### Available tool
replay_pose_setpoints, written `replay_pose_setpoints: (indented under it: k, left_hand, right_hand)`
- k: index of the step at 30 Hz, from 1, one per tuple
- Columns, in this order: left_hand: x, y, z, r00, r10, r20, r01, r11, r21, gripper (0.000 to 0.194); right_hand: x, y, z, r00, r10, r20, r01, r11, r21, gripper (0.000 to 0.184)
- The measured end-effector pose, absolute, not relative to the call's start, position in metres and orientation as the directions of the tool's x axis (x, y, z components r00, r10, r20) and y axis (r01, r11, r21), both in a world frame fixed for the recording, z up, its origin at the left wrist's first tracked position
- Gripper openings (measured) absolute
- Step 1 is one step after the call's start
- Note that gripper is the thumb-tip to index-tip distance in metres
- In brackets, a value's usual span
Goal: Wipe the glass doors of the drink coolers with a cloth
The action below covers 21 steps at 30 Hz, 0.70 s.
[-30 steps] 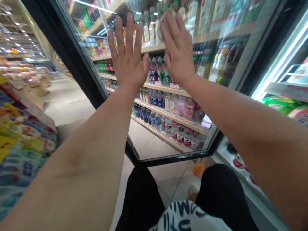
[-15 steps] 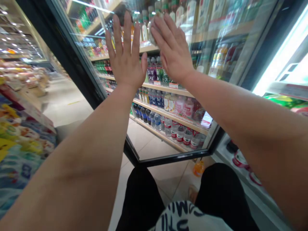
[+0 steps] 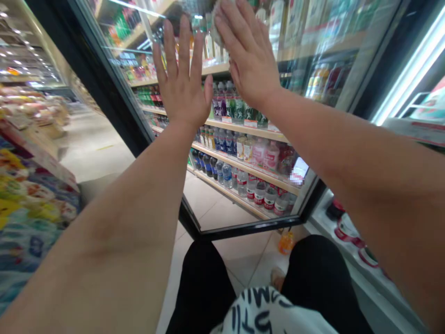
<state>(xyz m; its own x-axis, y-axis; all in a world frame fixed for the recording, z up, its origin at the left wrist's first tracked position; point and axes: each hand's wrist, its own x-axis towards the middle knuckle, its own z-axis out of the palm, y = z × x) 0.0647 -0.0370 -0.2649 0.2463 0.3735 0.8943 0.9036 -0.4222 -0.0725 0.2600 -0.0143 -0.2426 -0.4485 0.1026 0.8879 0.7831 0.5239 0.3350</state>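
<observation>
A glass door in a black frame stands swung out in front of me. My left hand lies flat against the glass, its fingers spread and nothing in it. To its right and a bit higher, my right hand presses a pale grey cloth on the pane. Only the cloth's left edge shows past the fingers; the rest is under the hand. Rows of bottles show in the glass behind both hands.
Black door frame bars run down the left and along the bottom. An orange bottle sits on the floor near my foot. Packaged goods are stacked at the left. At the right is a lit cooler shelf.
My right hand has slid upward a little on the glass with the cloth. My left hand has stayed in place.
</observation>
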Motion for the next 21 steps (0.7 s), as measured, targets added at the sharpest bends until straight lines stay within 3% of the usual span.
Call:
replay_pose_setpoints:
  k: [6, 21]
  left_hand:
    - [0.065, -0.043, -0.263, 0.244, 0.370, 0.896, 0.853, -0.522, -0.017, 0.070]
    - [0.066, -0.040, -0.265, 0.242, 0.330, 0.912, 0.883, -0.464, -0.066, 0.072]
  right_hand:
    - [0.255, -0.018, -0.252, -0.414, 0.118, 0.903, 0.807, 0.508, 0.303, 0.066]
    - [0.242, -0.022, -0.247, -0.396, 0.128, 0.909, 0.857, 0.407, 0.316, 0.064]
